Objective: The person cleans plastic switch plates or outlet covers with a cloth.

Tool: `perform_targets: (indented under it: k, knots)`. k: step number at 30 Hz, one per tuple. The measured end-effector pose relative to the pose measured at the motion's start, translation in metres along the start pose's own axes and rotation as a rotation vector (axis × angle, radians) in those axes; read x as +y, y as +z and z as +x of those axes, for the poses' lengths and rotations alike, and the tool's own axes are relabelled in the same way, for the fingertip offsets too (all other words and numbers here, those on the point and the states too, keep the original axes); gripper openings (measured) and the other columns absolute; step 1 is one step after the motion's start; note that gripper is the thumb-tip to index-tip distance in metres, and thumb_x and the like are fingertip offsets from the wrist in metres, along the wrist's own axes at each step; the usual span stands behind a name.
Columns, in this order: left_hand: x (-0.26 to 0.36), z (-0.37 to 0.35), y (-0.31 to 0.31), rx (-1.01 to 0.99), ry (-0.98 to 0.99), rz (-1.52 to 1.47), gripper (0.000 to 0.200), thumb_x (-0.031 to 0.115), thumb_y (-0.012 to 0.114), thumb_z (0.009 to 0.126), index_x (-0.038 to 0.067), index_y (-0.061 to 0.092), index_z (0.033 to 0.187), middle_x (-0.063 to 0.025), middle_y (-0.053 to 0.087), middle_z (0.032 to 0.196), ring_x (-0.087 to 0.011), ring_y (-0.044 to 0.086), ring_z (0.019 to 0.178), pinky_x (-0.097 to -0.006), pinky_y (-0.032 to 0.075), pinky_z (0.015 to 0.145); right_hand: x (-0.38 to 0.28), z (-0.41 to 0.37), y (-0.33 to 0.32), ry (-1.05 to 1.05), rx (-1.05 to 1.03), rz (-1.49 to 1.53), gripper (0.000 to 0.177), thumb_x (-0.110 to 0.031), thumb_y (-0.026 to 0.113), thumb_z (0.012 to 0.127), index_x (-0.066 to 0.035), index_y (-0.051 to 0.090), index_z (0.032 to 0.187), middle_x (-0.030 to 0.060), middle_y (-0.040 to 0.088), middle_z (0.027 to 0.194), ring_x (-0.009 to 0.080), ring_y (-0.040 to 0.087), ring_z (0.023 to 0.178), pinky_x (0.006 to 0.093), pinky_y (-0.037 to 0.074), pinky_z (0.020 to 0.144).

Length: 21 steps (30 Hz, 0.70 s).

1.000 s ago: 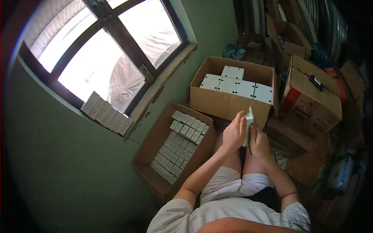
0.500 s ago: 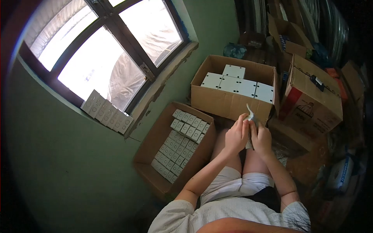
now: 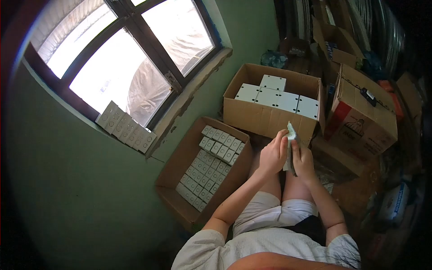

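Over my lap, both hands are closed around a pale, flat whitish thing (image 3: 291, 132) whose exact kind I cannot make out. Its crumpled upper end sticks up between my fingers, and a darker edge shows below them. My left hand (image 3: 273, 154) grips it from the left, thumb and fingers near the top. From the other side my right hand (image 3: 303, 161) presses against it. Just to the left stands an open cardboard box (image 3: 174, 198) with rows of small white boxes (image 3: 204, 173), each marked with a circle.
Ahead, another open carton (image 3: 265, 116) holds larger white boxes (image 3: 266, 96) with dark corner dots. A closed carton (image 3: 366, 121) with a small black device (image 3: 369, 97) on it stands to the right. Several white pieces (image 3: 126, 128) line the windowsill by the green wall (image 3: 85, 180).
The thin strip that rose from the held thing is now lower, and more of its whitish top shows. My hands stay nearly in place, with the fingers slightly shifted.
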<state>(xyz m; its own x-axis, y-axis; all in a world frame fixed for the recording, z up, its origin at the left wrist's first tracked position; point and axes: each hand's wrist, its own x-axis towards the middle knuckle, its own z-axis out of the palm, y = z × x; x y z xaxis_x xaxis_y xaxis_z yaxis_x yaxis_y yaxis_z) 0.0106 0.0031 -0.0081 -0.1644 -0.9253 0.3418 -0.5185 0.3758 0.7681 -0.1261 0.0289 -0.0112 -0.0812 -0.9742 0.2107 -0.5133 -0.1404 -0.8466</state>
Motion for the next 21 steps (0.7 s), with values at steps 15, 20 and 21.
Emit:
perform_targets:
  k: [15,20,21]
  knots:
    - [0.005,0.006,-0.012,0.094,-0.048,-0.041,0.049,0.043,0.02,0.108,0.012,0.051,0.131,-0.021,0.069,0.109,-0.0424,0.066,0.1,-0.0468,0.052,0.083,-0.006,-0.024,-0.003,0.087,-0.258,-0.039,0.048,-0.037,0.042,0.104,-0.002,0.051,0.135,0.0304,0.063,0.115,0.0456,0.061,0.109,0.047,0.047,0.092]
    - [0.003,-0.002,-0.009,-0.003,-0.104,-0.036,0.04,0.04,0.027,0.107,0.014,0.052,0.126,-0.0212,0.069,0.099,-0.043,0.067,0.089,-0.0503,0.053,0.074,-0.003,-0.008,-0.001,0.0,-0.16,-0.04,0.051,-0.041,0.04,0.105,-0.001,0.055,0.131,0.03,0.063,0.116,0.0459,0.061,0.107,0.0472,0.048,0.09]
    - [0.003,-0.006,-0.008,-0.043,-0.128,-0.021,0.039,0.04,0.028,0.107,0.014,0.052,0.126,-0.0219,0.069,0.095,-0.044,0.067,0.087,-0.0515,0.052,0.073,0.004,-0.003,0.001,0.022,-0.157,0.013,0.052,-0.042,0.039,0.105,0.0,0.055,0.131,0.0293,0.063,0.116,0.045,0.062,0.106,0.0469,0.049,0.09]
